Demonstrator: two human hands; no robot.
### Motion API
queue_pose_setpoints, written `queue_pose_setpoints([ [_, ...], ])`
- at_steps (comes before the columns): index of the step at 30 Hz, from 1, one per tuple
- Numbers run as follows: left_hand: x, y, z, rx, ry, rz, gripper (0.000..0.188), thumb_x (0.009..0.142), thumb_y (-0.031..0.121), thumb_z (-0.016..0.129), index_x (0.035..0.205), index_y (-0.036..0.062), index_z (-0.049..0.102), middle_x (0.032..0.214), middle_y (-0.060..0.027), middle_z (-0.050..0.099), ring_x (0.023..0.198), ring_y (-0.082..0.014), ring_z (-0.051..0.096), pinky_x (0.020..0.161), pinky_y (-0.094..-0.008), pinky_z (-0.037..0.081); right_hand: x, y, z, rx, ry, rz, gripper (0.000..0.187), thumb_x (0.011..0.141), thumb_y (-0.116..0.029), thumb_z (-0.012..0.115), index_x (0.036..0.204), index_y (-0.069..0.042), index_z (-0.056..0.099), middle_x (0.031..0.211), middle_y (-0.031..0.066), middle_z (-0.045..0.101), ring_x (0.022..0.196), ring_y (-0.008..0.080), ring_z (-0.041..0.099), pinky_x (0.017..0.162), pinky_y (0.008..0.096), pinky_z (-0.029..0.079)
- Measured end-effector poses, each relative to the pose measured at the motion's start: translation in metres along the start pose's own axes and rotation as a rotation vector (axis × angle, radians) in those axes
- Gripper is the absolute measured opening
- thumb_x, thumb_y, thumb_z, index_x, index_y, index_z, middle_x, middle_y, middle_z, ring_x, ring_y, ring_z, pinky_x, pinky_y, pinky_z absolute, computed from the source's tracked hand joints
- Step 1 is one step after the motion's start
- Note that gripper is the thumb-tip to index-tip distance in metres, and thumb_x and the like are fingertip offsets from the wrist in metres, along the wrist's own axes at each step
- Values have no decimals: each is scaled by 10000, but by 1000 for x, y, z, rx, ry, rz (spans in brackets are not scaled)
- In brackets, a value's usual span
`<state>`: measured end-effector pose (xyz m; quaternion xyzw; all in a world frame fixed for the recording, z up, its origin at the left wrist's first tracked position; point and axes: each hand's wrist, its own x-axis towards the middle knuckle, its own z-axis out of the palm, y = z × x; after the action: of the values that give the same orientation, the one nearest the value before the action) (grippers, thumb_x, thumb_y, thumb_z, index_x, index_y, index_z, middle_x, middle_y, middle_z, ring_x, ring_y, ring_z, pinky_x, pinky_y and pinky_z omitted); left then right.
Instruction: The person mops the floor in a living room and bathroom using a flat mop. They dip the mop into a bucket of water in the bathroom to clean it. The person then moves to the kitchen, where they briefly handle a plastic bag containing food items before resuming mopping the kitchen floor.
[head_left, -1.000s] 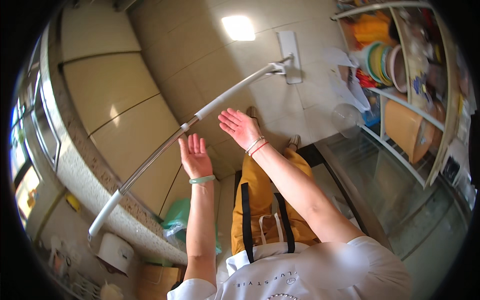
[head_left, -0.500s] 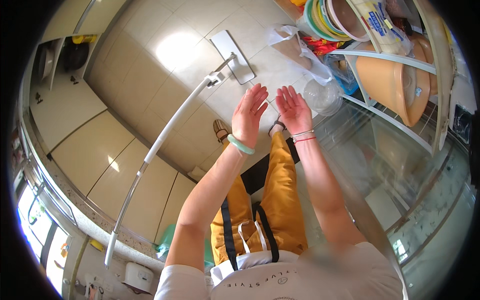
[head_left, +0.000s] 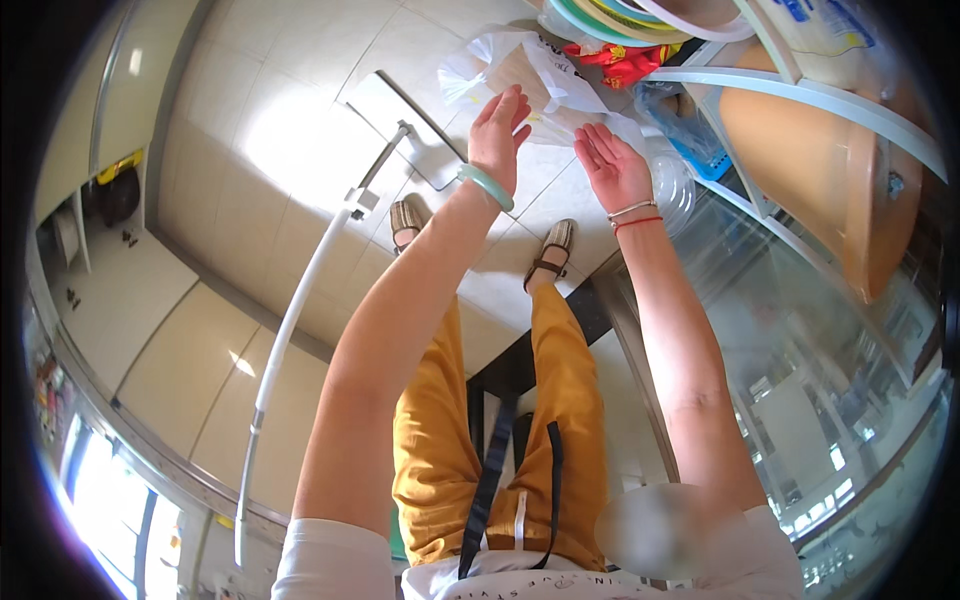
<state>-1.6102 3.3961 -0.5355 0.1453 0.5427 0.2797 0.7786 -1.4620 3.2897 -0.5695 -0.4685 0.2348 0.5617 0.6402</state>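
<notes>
My left hand [head_left: 497, 140], with a pale green bangle on its wrist, reaches forward over the tiled floor, fingers stretched out and nothing in it. To its right my right hand [head_left: 617, 175] is also open and bare, palm turned inward, with a silver bracelet and red string at the wrist. In the picture both hands overlap or border a white plastic bag [head_left: 500, 62] standing beyond them on the floor. A flat mop [head_left: 300, 285] leans at the left against the counter, its flat rectangular head [head_left: 427, 155] on the floor near my left hand. Neither hand visibly touches anything.
At the right, a rack [head_left: 830, 95] holds stacked basins and a large tan tub [head_left: 790, 150]. A clear round plastic container [head_left: 675, 190] stands by the rack's foot. Glass panels [head_left: 810, 370] run along the right. Cream cabinets [head_left: 200, 370] line the left.
My hands have spread further apart and moved forward. The whole view has shifted, bringing the bag nearer my left hand and the mop further left. Both my feet now show more fully.
</notes>
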Motion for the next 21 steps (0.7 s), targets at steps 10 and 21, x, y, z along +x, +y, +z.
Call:
queue_pose_setpoints([
  [10,106,1,-19,213,-30,-46,461,905,259,590,1295,40,478,1198,-83,525,1098,-193,520,918,-332,428,89,3,-23,-226,48,37,260,906,-90,531,1102,75,487,1163,215,548,1055,326,571,952,432,482],
  [21,188,-11,-40,394,5,-15,492,861,296,629,1287,100,481,1242,-33,508,1158,-194,475,974,-354,392,125,1,-24,-289,79,59,471,905,-240,544,1281,13,415,1299,198,474,1201,346,464,1031,459,381],
])
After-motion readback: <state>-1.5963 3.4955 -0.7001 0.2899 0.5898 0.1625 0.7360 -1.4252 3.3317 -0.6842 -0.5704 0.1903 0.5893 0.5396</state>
